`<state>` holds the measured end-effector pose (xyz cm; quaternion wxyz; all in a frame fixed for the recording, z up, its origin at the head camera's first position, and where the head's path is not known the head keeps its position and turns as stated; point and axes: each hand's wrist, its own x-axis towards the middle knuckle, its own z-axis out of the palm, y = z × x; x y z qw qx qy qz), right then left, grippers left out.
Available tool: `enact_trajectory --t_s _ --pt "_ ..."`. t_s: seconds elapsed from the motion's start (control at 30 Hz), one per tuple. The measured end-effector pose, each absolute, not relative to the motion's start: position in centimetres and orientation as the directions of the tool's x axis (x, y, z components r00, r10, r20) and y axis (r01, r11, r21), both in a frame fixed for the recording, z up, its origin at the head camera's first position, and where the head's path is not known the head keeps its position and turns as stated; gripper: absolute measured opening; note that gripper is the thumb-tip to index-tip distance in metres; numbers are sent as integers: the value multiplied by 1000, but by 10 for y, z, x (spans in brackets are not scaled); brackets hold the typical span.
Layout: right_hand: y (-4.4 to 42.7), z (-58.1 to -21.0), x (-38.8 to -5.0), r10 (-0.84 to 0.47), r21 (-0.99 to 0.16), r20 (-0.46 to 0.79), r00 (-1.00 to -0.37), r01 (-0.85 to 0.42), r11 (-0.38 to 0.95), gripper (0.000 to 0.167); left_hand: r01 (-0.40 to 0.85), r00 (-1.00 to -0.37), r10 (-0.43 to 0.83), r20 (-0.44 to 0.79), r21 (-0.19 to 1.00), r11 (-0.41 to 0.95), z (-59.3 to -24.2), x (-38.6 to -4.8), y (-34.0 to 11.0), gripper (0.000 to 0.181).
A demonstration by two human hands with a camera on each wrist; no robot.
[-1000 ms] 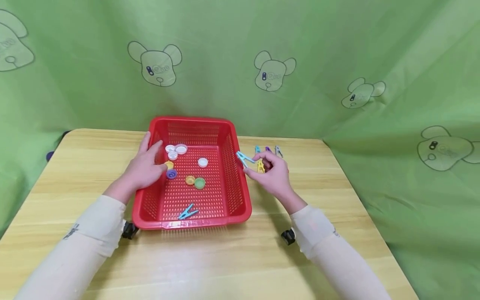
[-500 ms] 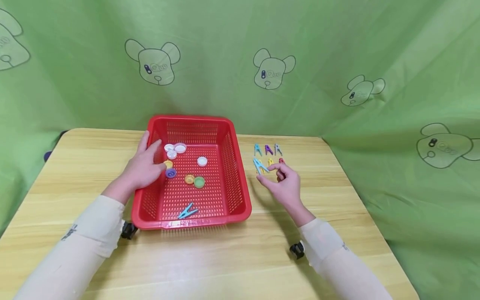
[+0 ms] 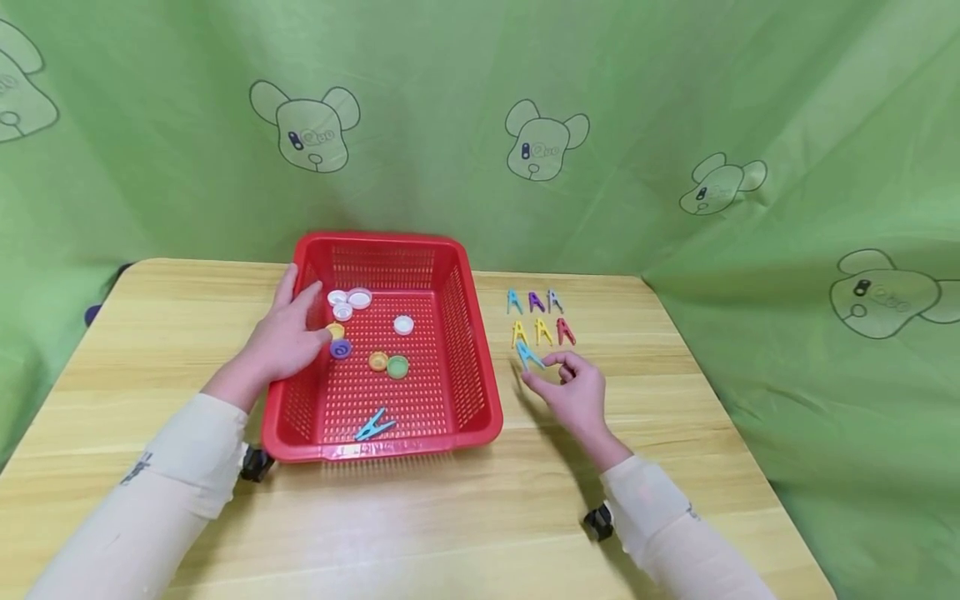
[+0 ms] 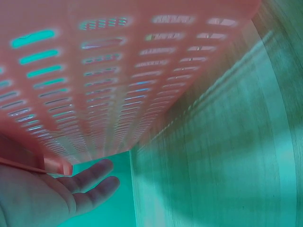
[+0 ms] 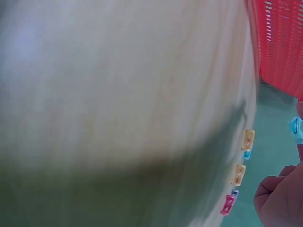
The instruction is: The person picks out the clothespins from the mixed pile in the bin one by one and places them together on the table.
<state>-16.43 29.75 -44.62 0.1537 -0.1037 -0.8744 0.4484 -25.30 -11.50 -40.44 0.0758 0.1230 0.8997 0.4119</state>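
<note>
My right hand [image 3: 576, 392] pinches a light-blue clothespin [image 3: 529, 356] between thumb and fingertips, just in front of the clothespins laid out on the table; in the right wrist view its tip [image 5: 296, 126] shows at the right edge. My left hand [image 3: 281, 340] holds the left rim of the red basket [image 3: 480, 425], with the thumb inside; the left wrist view shows two fingers [image 4: 97, 196] stretched along the outside. Another light-blue clothespin [image 3: 373, 426] lies in the basket near its front wall. Loose round caps, such as a green cap [image 3: 397, 367] and a purple cap [image 3: 341, 349], also lie inside.
Right of the basket lie two rows of clothespins. The back row has light-blue, purple [image 3: 536, 302] and grey ones; the front row has two yellow ones and a red clothespin [image 3: 566, 332]. A green curtain [image 3: 435, 125] hangs behind the wooden table [image 3: 465, 533].
My right hand has carried the light-blue clothespin from beside the basket's right rim rightward and toward me, in front of the yellow clothespins. The left hand has stayed on the basket.
</note>
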Motion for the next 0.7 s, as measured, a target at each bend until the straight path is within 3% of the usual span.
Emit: enact_trajectory --t_s 0.7 --pt "303 -467 -171 390 -749 8 -921 253 613 40 158 -957 288 -34 772 616 -404 -252 -115 80"
